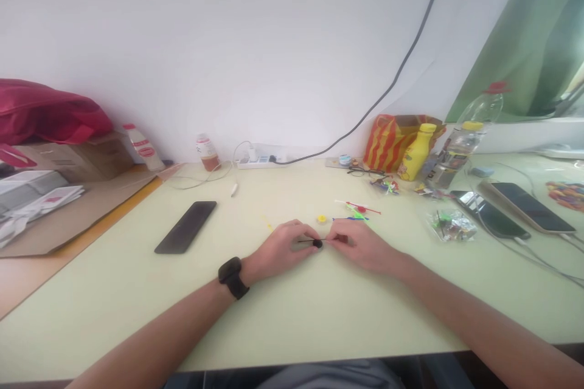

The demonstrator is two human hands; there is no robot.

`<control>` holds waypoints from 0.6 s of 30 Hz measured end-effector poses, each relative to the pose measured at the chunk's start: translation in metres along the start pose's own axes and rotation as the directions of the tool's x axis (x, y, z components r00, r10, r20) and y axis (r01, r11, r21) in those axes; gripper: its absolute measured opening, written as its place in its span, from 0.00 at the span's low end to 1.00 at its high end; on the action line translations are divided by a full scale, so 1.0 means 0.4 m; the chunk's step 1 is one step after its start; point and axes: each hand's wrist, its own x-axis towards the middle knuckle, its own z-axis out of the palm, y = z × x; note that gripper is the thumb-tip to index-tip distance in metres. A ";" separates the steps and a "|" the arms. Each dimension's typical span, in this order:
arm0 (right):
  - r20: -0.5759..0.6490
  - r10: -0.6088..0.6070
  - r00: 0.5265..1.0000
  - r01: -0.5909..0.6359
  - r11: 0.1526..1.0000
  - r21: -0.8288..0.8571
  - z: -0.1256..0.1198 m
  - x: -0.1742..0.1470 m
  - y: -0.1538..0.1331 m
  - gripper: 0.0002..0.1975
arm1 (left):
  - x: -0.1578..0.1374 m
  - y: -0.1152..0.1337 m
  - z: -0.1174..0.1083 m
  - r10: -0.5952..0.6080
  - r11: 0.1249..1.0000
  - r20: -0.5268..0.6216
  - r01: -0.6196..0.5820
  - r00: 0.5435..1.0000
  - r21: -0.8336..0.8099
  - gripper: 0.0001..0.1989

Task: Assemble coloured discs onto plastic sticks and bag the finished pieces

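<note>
My left hand (289,246), with a black watch (233,276) on its wrist, is closed around a small black round piece with a thin dark rod (318,244). My right hand (356,243) pinches close against the piece's right side. What its fingertips grip is too small to make out. Just beyond the hands lie a small yellow round piece (322,219) and a cluster of red, green, white and blue plastic sticks (358,211). A thin yellow piece (269,226) rests behind my left hand.
A black phone (186,228) lies at left. Two more phones (490,214) with cables and a clear bag of small parts (451,225) lie at right. Bottles, including a yellow one (417,152), and a striped bag (387,140) stand behind. A power strip (260,161) sits by the wall.
</note>
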 end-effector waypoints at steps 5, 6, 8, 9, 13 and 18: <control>0.019 -0.029 0.999 0.029 0.999 0.015 -0.002 0.003 0.002 0.10 | -0.001 -0.001 -0.001 0.006 1.000 0.000 -0.006 1.000 0.014 0.07; 0.018 -0.032 0.999 0.031 0.999 0.018 -0.001 0.003 0.003 0.10 | -0.002 0.001 -0.001 0.009 1.000 0.002 -0.009 1.000 0.027 0.07; 0.019 -0.032 0.999 0.031 0.999 0.021 0.000 0.004 0.006 0.10 | -0.003 0.006 -0.002 0.020 0.999 0.008 -0.021 1.000 0.050 0.06; 0.021 -0.032 0.999 0.031 0.999 0.023 0.001 0.005 0.008 0.10 | -0.004 0.010 -0.002 0.027 0.998 0.013 -0.027 1.000 0.058 0.05; 0.027 -0.042 0.999 0.041 0.999 0.024 0.004 0.006 0.020 0.10 | -0.001 0.023 0.003 0.044 0.995 0.013 -0.045 0.999 0.085 0.04; 0.032 -0.032 0.999 0.031 0.999 0.009 0.005 0.006 0.025 0.09 | 0.002 0.030 0.008 0.056 0.988 0.021 -0.059 0.998 0.144 0.05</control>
